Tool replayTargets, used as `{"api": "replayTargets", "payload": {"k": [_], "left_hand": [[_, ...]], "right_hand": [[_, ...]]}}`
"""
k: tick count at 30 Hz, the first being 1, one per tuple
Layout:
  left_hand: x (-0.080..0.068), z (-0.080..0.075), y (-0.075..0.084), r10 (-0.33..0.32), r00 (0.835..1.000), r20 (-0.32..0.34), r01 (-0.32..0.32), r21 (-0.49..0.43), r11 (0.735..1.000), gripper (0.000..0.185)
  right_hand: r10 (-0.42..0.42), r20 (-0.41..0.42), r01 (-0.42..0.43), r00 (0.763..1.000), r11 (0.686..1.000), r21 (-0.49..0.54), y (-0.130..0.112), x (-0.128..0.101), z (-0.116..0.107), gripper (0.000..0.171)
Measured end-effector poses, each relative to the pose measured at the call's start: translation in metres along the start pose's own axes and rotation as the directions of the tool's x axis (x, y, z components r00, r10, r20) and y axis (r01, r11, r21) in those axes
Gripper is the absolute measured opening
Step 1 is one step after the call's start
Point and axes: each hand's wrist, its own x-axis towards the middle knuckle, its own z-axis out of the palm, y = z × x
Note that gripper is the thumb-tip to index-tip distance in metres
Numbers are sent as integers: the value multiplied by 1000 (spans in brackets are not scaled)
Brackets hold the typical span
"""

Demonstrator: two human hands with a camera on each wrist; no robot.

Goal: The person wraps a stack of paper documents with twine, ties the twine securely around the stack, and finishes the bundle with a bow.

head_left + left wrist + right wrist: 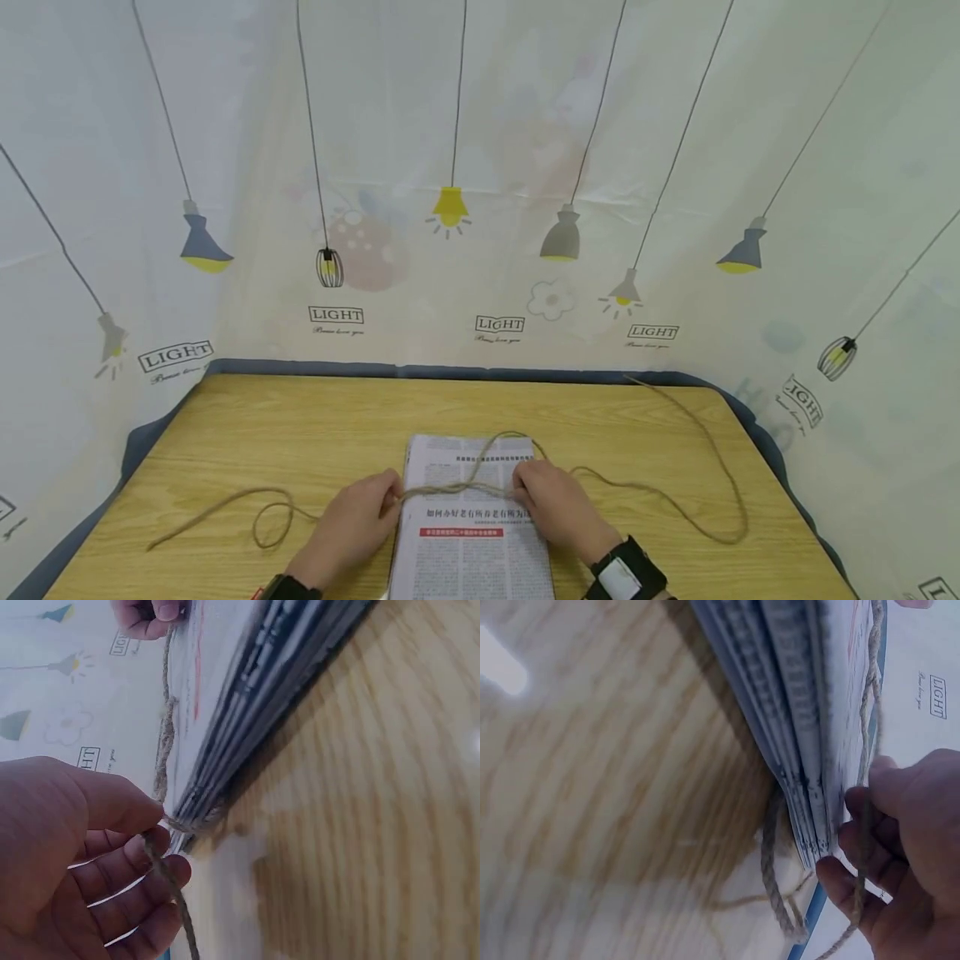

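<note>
While the fingers (154, 825) of the left hand (352, 521) pinch the jute twine (457, 487), the right hand (555, 500) grips its other side. It crosses a stack of newspapers (472, 542) on the wooden tabletop (262, 425), loose ends trailing outward.

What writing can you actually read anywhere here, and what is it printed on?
"LIGHT": boxed label on the lamp-patterned curtain, repeated along its lower part; the script line under each is too small to read.
Newspaper stack: a bold Chinese headline and a red banner, both too blurred to read with certainty; the body text is too small.
Twine, both hands and the table: no writing.
</note>
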Motion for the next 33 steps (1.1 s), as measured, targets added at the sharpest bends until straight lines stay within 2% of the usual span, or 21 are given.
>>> {"api": "replayTargets", "payload": {"k": [6,10,13,17,21,27,33], "left_hand": [[2,-6,10,-10,1000,-19,8,-114,994,8],[1,-9,17,18,999,-35,-24,-168,985,10],[0,-9,20,43,998,-41,-50,-197,979,12],[0,-8,23,73,997,-32,-78,-228,970,8],[0,-5,22,86,996,-10,-86,-241,967,7],[0,-3,22,103,995,4,-99,-257,961,8],[-2,-2,22,89,996,-12,-89,-255,963,7]], "right_hand": [[81,12,-82,997,989,120,3,-2,-4,7],[154,-35,-151,987,985,83,5,-3,-4,19],[230,-94,-229,969,973,15,4,-3,-1,26],[332,-171,-347,928,936,-64,4,-3,5,29],[392,-220,-421,893,902,-99,4,-3,11,24],[436,-234,-467,869,879,-100,11,-2,15,16],[485,-203,-493,851,870,13,13,-3,14,24]]}}
